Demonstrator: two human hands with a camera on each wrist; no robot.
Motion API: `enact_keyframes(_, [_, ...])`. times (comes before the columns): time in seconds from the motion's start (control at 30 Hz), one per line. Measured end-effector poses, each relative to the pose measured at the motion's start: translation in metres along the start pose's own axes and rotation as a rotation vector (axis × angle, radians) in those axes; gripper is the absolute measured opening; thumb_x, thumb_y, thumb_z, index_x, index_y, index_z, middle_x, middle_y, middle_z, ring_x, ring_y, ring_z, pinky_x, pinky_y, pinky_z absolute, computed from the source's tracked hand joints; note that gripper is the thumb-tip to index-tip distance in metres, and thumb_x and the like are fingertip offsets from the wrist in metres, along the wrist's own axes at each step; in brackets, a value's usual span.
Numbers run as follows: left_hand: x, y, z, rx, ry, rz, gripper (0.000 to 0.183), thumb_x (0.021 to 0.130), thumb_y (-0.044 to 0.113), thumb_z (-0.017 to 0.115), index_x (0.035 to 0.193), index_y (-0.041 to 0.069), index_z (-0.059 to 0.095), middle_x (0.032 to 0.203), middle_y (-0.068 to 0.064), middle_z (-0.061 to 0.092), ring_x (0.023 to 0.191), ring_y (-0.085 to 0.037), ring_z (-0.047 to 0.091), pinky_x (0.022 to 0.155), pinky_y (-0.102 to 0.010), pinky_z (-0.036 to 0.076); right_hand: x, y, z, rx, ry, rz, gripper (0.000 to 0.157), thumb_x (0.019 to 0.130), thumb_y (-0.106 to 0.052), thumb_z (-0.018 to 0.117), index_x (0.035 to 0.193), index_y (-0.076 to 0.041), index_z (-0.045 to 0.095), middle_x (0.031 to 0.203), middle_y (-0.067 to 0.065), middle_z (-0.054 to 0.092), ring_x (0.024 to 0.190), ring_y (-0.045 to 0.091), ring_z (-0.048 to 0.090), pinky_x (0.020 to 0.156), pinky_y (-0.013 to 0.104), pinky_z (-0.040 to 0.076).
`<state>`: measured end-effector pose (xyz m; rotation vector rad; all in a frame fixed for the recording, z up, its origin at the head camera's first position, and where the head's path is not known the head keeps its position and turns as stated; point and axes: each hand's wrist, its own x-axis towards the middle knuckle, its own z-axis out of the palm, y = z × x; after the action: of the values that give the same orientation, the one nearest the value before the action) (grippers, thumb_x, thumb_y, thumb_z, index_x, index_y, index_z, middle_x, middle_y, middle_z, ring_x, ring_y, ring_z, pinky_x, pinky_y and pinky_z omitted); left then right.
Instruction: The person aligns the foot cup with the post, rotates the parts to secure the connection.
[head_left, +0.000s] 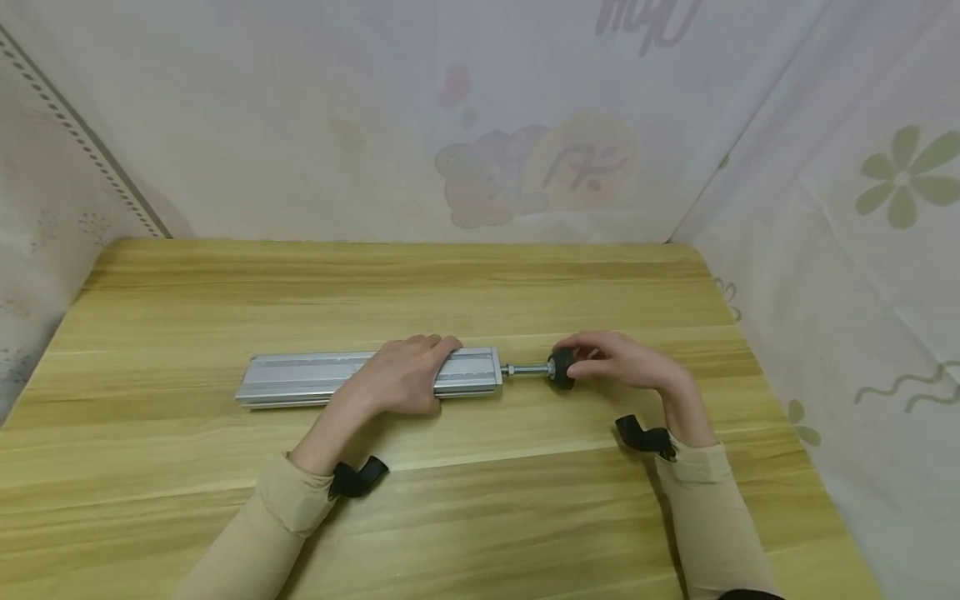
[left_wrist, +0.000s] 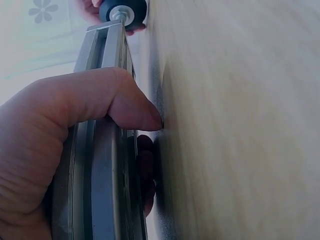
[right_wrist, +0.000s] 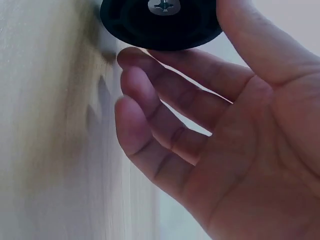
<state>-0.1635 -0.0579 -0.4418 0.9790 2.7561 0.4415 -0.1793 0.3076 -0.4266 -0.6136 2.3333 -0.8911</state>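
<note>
A silver aluminium profile (head_left: 300,382) lies lengthwise across the wooden table. My left hand (head_left: 405,375) grips it from above near its right end; in the left wrist view the thumb (left_wrist: 132,107) bends over one side and fingertips show past the far edge. Out of that end sticks a threaded rod (head_left: 531,369) with a nut (head_left: 511,370), carrying a black levelling foot (head_left: 561,372). My right hand (head_left: 630,362) holds the foot's rim between thumb and fingers. The right wrist view shows the foot's underside (right_wrist: 150,35) with a cross-slot screw head (right_wrist: 164,6); the other fingers are loosely bent.
The wooden table (head_left: 480,508) reaches back to a printed cloth wall (head_left: 300,125), and another cloth hangs at the right (head_left: 862,292). A black curved mount sits at the left cuff (head_left: 360,477) and another at the right cuff (head_left: 641,435).
</note>
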Motion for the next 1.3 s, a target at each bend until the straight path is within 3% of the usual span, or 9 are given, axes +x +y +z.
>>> enact_keyframes(0.13, [0.0,0.0,0.0,-0.004,0.003,0.001,0.079,0.065,0.017,0.077,0.139,0.012,0.051,0.115,-0.008,0.069,0.104,-0.029,0.067,0.084,-0.05,0.056,-0.001,0.0,0.0,0.005,-0.001,-0.001,0.054,0.101,-0.03,0.064,0.15,-0.009,0.052,0.144,0.011,0.061,0.123,0.025,0.06,0.102,0.044,0.049])
enact_keyframes(0.23, [0.0,0.0,-0.001,-0.001,0.001,0.003,0.079,0.065,0.016,0.077,0.14,0.012,0.051,0.116,-0.008,0.069,0.104,-0.03,0.067,0.083,-0.049,0.056,-0.001,-0.002,0.0,0.042,0.0,-0.017,0.064,0.095,-0.025,0.072,0.151,-0.008,0.047,0.145,0.013,0.058,0.12,0.027,0.06,0.101,0.047,0.05])
enact_keyframes(0.4, [0.0,0.0,-0.002,0.005,-0.007,-0.007,0.08,0.065,0.016,0.077,0.14,0.012,0.051,0.117,-0.009,0.069,0.105,-0.03,0.067,0.085,-0.049,0.056,0.005,-0.007,0.004,0.092,0.012,-0.01,0.076,0.078,-0.018,0.089,0.14,-0.009,0.045,0.137,0.011,0.052,0.112,0.027,0.057,0.097,0.046,0.052])
enact_keyframes(0.6, [-0.001,0.0,-0.002,-0.002,-0.021,-0.016,0.08,0.066,0.016,0.077,0.141,0.012,0.051,0.118,-0.009,0.069,0.107,-0.03,0.066,0.085,-0.05,0.056,0.012,-0.01,0.01,0.031,0.049,0.017,0.071,0.074,-0.016,0.092,0.128,-0.012,0.047,0.127,0.01,0.055,0.109,0.026,0.06,0.094,0.043,0.054])
enact_keyframes(0.73, [0.0,0.0,-0.001,0.001,-0.02,-0.016,0.08,0.065,0.016,0.077,0.141,0.012,0.051,0.117,-0.008,0.069,0.107,-0.03,0.066,0.085,-0.05,0.056,0.009,-0.009,0.009,0.0,0.072,0.015,0.067,0.075,-0.02,0.092,0.129,-0.012,0.051,0.123,0.009,0.061,0.108,0.025,0.063,0.094,0.043,0.055])
enact_keyframes(1.03, [0.002,0.003,-0.002,0.012,0.002,-0.004,0.079,0.066,0.016,0.076,0.14,0.012,0.051,0.117,-0.008,0.069,0.106,-0.03,0.066,0.085,-0.049,0.056,-0.002,-0.005,-0.003,-0.011,0.061,-0.007,0.045,0.094,-0.027,0.074,0.132,-0.014,0.055,0.112,0.005,0.068,0.101,0.019,0.062,0.089,0.034,0.051])
enact_keyframes(1.3, [0.002,0.001,-0.002,0.005,-0.021,-0.019,0.08,0.066,0.017,0.077,0.142,0.012,0.05,0.122,-0.009,0.069,0.112,-0.032,0.066,0.089,-0.051,0.056,0.002,-0.002,-0.001,-0.039,0.053,-0.016,0.045,0.097,-0.029,0.071,0.136,-0.011,0.057,0.118,0.007,0.068,0.104,0.018,0.063,0.092,0.038,0.052])
